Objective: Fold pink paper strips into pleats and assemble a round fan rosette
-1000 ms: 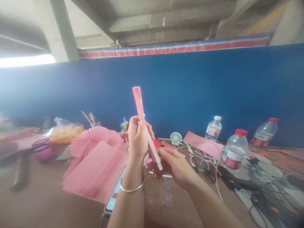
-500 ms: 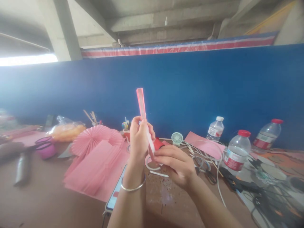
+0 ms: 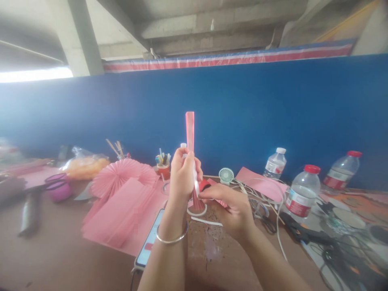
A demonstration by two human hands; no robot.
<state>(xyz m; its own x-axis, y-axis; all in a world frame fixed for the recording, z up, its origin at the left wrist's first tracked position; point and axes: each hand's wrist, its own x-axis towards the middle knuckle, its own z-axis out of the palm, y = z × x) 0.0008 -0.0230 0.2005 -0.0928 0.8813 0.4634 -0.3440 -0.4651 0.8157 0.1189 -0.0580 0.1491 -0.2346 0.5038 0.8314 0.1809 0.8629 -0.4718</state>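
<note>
One folded pink paper strip (image 3: 190,129) stands near-upright mid-view, long axis approx. 12 to 6 o'clock, lower end flaring slightly. L hand (image 3: 183,173) is nearer: thumb & fingers pinch the strip approx. mid-length. R hand (image 3: 233,206) sits at 4 o'clock from L, fingertips bunched by the strip's lower part; can't tell if they grip the thin white band (image 3: 196,186) on it or just touch. From R fingertips, most of the strip's length runs up btwn 11 & 12. Loose white strip (image 3: 207,221) lies approx. 6 o'clock below them; phone (image 3: 148,242) approx. 7 from L hand, pleated paper fan (image 3: 113,180) approx. 9.
</note>
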